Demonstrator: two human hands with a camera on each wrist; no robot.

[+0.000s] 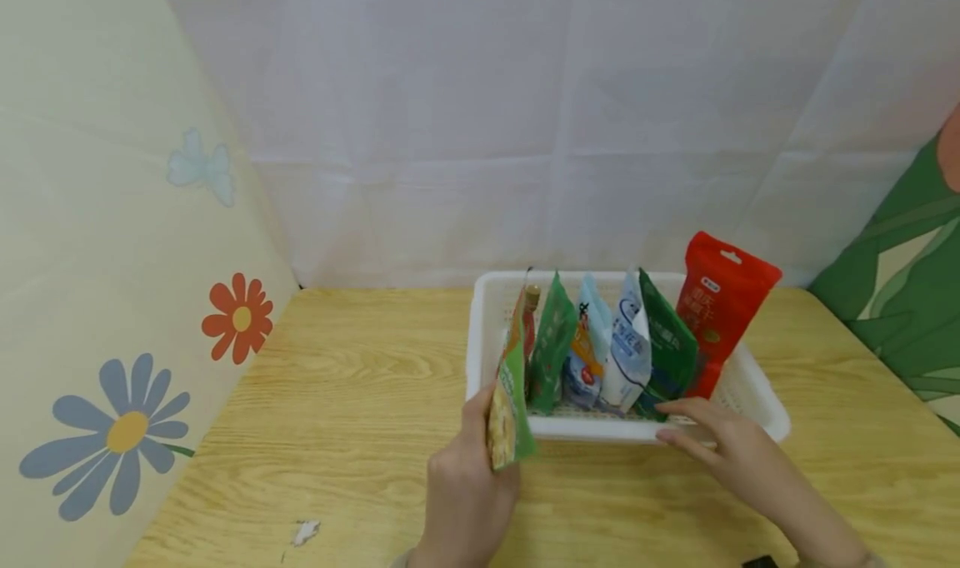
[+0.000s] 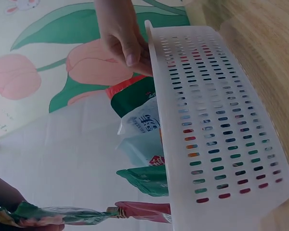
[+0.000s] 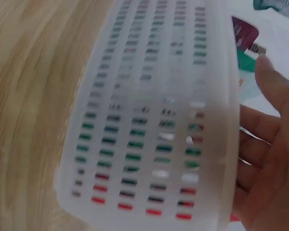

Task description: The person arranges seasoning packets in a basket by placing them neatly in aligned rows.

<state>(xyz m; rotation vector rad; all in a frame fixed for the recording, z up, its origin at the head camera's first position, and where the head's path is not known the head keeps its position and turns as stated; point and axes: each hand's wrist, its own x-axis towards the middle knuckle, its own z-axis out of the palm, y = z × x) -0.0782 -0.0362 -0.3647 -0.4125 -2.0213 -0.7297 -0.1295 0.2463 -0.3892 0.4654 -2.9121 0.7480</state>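
Observation:
My left hand [image 1: 471, 486] grips a green and yellow snack packet [image 1: 510, 406] by its near edge, holding it upright over the front left of a white plastic basket [image 1: 585, 429]. At the basket's front right, my right hand [image 1: 738, 455] reaches over the rim with fingers loosely bent, near the foot of a dark green pouch [image 1: 667, 343]; whether it touches the pouch I cannot tell. Also standing in the basket are a red bag [image 1: 723, 310], a white and blue pouch [image 1: 628, 351], a light blue pouch [image 1: 588, 351] and a green pouch [image 1: 553, 347].
Behind the held packet, a dark red pouch with a spout [image 2: 144, 211] stands at the basket's left end. The wooden table [image 1: 360, 410] runs back to a white cloth [image 1: 420, 135]. Flower-printed panels [image 1: 97, 243] flank both sides.

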